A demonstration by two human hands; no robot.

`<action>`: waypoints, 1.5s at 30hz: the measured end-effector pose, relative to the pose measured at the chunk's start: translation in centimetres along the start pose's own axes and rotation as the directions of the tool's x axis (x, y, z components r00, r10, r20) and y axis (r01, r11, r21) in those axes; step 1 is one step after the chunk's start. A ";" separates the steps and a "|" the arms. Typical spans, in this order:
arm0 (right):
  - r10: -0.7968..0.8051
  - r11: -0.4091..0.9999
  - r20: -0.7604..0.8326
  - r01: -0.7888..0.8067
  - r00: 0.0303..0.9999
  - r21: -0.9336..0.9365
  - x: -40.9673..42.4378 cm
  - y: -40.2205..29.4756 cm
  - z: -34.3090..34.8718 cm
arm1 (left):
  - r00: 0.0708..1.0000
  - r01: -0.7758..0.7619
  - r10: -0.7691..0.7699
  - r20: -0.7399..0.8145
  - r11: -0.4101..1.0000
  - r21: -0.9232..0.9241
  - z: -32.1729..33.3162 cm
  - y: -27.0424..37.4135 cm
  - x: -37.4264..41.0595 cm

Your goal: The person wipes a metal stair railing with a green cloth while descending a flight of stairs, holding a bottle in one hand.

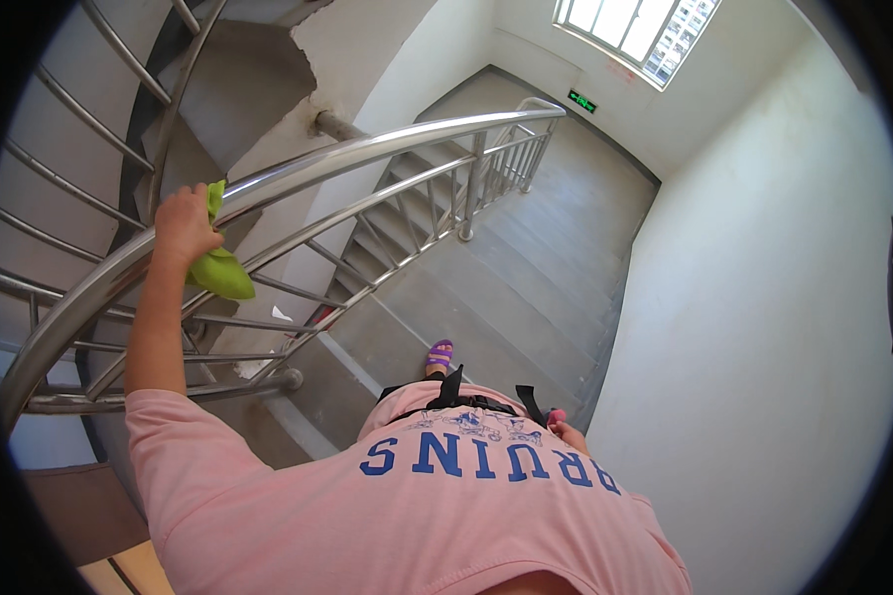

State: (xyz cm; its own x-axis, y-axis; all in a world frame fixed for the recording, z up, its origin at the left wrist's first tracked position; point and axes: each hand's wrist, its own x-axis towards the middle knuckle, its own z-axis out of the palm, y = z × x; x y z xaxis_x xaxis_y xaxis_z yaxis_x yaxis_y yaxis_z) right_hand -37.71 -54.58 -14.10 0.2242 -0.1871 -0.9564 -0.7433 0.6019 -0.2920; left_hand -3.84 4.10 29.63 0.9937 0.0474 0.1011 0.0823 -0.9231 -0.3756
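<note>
My left hand [186, 225] grips a lime-green cloth [222, 274] around the polished metal handrail [357, 151] of a staircase, and part of the cloth hangs down below the rail. At the right side of my waist, my right hand [570, 437] shows only in part behind my pink shirt. Beside its fingers is a small pink thing [557, 416], too small and partly hidden to name. Whether the right hand holds it I cannot tell.
Grey stairs [476, 297] lead down to a landing [565, 171] under a window [640, 30]. A purple sandal [439, 354] is on my foot on a step. A white wall [737, 297] runs along the right, and metal balusters [409, 227] stand below the handrail.
</note>
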 end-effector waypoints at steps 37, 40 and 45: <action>-0.162 0.986 -0.321 0.169 0.933 -0.006 -10.6 3.3 10.1 | 0.978 -0.195 0.206 -0.038 0.961 0.194 12.2 20.8 16.2; -0.216 0.975 -0.350 0.183 0.911 -0.127 -13.3 2.4 11.9 | 0.968 -0.216 0.236 -0.079 0.955 0.205 12.7 21.1 16.4; -0.186 0.982 -0.365 0.176 0.912 -0.062 -14.3 2.1 12.9 | 0.969 -0.198 0.227 -0.100 0.952 0.235 13.7 21.9 17.3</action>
State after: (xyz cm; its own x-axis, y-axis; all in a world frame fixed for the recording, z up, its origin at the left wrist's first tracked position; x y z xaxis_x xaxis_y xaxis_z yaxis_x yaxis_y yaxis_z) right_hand -34.40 -40.62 -1.08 0.1127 -0.5664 -0.8164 -0.7302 0.5100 -0.4547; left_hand 16.15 -10.10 10.56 0.9740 -0.2012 0.1046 -0.1012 -0.7984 -0.5936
